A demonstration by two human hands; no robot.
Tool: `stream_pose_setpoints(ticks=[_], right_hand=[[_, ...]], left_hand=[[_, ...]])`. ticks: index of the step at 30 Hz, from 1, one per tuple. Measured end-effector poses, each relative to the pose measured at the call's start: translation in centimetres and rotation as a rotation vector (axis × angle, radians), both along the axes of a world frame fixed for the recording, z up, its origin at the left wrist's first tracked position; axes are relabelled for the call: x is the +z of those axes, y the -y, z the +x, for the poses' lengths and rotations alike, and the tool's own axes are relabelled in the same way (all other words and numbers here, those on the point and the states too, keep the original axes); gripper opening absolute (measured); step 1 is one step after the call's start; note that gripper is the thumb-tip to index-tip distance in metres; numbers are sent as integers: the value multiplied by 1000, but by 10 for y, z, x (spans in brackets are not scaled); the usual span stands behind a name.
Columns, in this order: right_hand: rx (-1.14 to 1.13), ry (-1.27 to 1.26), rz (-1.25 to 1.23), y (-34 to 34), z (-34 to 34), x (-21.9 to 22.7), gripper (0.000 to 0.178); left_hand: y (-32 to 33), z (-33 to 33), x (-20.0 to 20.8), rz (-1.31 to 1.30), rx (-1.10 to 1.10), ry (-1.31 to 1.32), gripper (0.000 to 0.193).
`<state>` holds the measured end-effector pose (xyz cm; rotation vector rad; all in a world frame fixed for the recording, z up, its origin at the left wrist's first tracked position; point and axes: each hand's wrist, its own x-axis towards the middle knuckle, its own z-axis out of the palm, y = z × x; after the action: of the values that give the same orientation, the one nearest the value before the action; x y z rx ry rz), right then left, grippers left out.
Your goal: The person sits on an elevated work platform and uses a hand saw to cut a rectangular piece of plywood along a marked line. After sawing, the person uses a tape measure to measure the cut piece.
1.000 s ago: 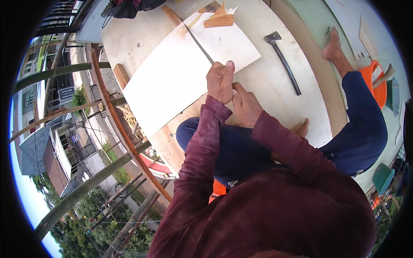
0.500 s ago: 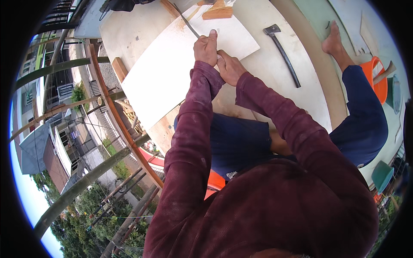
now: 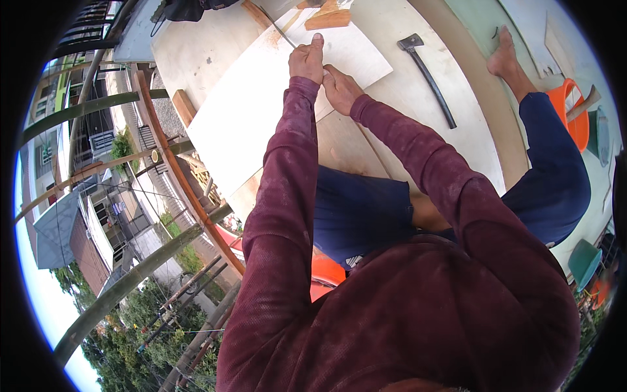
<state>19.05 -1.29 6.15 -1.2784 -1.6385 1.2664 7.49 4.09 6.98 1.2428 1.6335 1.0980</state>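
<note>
Ahead of me my left hand (image 3: 306, 61) is closed, thumb up, round the handle of what looks like a hand saw (image 3: 277, 27). Its thin blade shows edge-on, running away and to the left across a white board (image 3: 241, 124). Light brown sawdust (image 3: 273, 40) lies beside the blade. My right hand (image 3: 343, 91) is closed just behind the left, at the rear of the handle; the handle itself is mostly hidden by my fingers. A wood block (image 3: 328, 19) rests on the board's far part.
A hatchet (image 3: 428, 81) with a dark handle lies to the right on a pale sheet. Wood pieces (image 3: 184, 108) show by the board's left edge. An orange bucket (image 3: 567, 111) stands beyond my right leg. Railings (image 3: 176, 160) and a drop to the ground are at left.
Both hands have moved away from me and slightly left, along the blade's line, with the saw. Less blade shows ahead of my left hand. The board and hatchet look unmoved.
</note>
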Motion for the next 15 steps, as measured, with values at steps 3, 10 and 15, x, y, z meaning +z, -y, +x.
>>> stream_pose_setpoints(ticks=[3, 10, 15], right_hand=[[87, 109, -155, 29, 12, 22, 37], [67, 93, -124, 38, 32, 28, 39], [6, 71, -37, 10, 7, 12, 41]], left_hand=[[29, -2, 9, -29, -89, 9, 66], [41, 21, 6, 80, -38, -96, 67], [6, 2, 1, -6, -66, -42, 70]])
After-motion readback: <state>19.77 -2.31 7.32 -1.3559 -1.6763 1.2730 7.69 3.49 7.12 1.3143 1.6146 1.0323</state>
